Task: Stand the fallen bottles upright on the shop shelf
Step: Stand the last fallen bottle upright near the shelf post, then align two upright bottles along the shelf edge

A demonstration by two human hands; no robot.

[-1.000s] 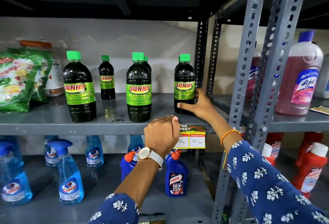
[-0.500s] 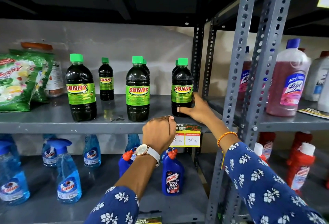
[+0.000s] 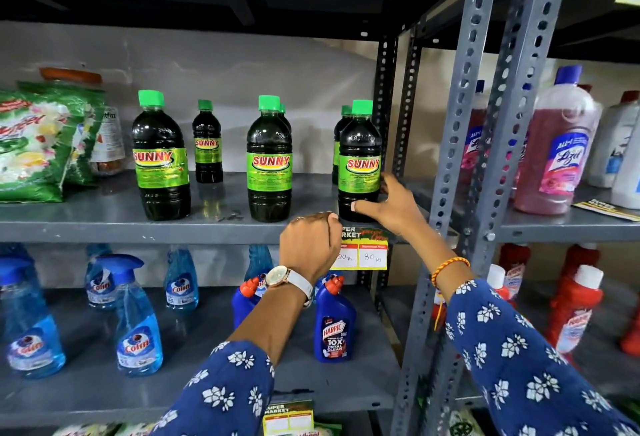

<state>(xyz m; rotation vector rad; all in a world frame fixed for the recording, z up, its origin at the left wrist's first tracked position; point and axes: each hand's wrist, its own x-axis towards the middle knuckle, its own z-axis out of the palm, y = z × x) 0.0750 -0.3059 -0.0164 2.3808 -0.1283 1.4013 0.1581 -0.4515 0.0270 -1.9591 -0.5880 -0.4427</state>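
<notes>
Several dark Sunny bottles with green caps stand upright on the grey shelf (image 3: 104,224): one at the left (image 3: 161,158), a small one behind it (image 3: 207,144), one in the middle (image 3: 269,161). My right hand (image 3: 391,207) grips the base of the rightmost Sunny bottle (image 3: 360,158), thumb across its front and fingers round its right side. That bottle is upright near the shelf's front edge, with another bottle (image 3: 341,123) partly hidden behind it. My left hand (image 3: 308,245) is a closed fist against the shelf edge, holding nothing.
Green detergent bags (image 3: 38,144) lie at the shelf's left end. A perforated steel post (image 3: 460,123) rises just right of my right hand. A price tag (image 3: 363,252) hangs under the edge. Colin sprays (image 3: 138,324) and Harpic bottles (image 3: 334,324) stand below; a pink Lizol bottle (image 3: 557,148) is in the bay to the right.
My right hand has kept its hold and drawn the rightmost bottle forward toward the shelf edge. My left fist stays at the edge. The view has shifted slightly right.
</notes>
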